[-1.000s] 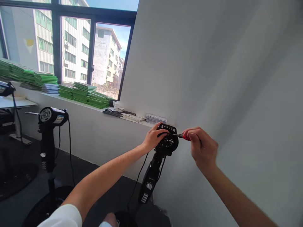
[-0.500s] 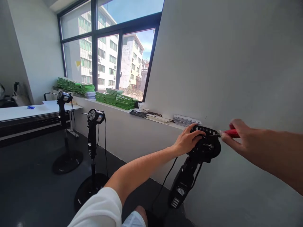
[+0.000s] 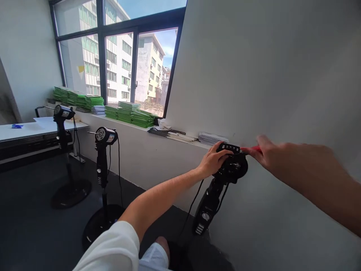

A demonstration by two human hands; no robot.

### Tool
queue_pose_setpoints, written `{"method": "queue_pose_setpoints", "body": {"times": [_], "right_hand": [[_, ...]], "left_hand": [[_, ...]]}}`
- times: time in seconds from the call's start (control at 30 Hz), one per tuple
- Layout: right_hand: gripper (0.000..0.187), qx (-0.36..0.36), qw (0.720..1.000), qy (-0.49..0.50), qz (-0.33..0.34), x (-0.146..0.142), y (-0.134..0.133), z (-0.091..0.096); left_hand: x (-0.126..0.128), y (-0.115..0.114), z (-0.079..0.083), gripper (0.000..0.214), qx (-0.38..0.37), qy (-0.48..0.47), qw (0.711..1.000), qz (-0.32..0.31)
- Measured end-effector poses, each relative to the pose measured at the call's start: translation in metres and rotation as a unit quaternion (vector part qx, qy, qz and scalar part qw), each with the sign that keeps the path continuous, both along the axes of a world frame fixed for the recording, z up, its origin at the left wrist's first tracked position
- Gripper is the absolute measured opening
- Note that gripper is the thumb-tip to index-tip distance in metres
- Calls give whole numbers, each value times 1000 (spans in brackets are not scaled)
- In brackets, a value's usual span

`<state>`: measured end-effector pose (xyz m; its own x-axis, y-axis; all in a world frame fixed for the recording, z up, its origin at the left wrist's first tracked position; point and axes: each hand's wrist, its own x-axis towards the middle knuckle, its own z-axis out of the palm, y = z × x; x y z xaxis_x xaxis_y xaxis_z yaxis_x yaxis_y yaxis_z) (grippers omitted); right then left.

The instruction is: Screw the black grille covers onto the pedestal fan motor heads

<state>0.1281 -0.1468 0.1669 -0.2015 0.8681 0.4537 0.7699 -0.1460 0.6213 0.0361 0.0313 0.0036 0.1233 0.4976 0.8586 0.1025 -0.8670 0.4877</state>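
Note:
My left hand (image 3: 212,161) is closed on the edge of the black fan head (image 3: 233,168), its thumb and fingers gripping the slotted housing. The head sits tilted on a black fan stand (image 3: 207,210) with a round knob and a row of buttons. On the other side, my right hand (image 3: 266,152) grips a screwdriver (image 3: 255,148) by its red handle. Its shaft points left at the housing's right edge; whether the tip touches a screw cannot be made out. My right fingers are slightly blurred.
Two more bladeless fan stands, a near one (image 3: 105,145) and a farther one (image 3: 62,124), stand to the left. Green stacks (image 3: 129,114) and papers (image 3: 213,138) line the window ledge. A white table (image 3: 28,130) is at far left; a cord hangs beside the stand.
The whole view has shifted, so everything appears farther left. My right hand has turned and come closer to the housing with the screwdriver. My left hand keeps its hold.

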Motion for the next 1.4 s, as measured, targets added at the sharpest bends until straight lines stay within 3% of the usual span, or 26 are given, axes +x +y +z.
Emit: {"method": "queue_pose_setpoints", "body": {"times": [0.17, 0.3, 0.43, 0.57, 0.7, 0.83, 0.93, 1.1, 1.2, 1.4], "right_hand": [[33, -85, 990, 107, 29, -10, -9, 8], [37, -57, 995, 75, -25, -7, -9, 12], [31, -106, 985, 135, 33, -7, -7, 12], [38, -49, 994, 97, 4, -10, -6, 11], [38, -68, 991, 112, 30, -14, -8, 11], [49, -43, 995, 92, -17, -13, -10, 11], [41, -83, 989, 123, 9, -9, -11, 11], [48, -40, 998, 50, -8, -7, -14, 5], [40, -68, 996, 56, 32, -9, -16, 2], [42, -64, 997, 40, 18, -13, -20, 1]], "left_hand": [[-2, -10, -3, 30, -2, 11, 1000, 13], [-2, -14, -6, 27, -19, 18, 999, 30], [-2, -15, -7, 29, -10, 25, 999, 33], [-2, -16, -8, 30, -6, 26, 999, 43], [-1, -17, -9, 29, 1, 36, 998, 50], [-1, -17, -12, 33, 4, 42, 997, 62], [-1, -16, -13, 32, 4, 39, 997, 62], [1, -15, -15, 32, 11, 34, 998, 58], [0, -16, -14, 35, 24, 39, 998, 52], [-3, -18, -13, 34, 3, 46, 997, 55]]}}
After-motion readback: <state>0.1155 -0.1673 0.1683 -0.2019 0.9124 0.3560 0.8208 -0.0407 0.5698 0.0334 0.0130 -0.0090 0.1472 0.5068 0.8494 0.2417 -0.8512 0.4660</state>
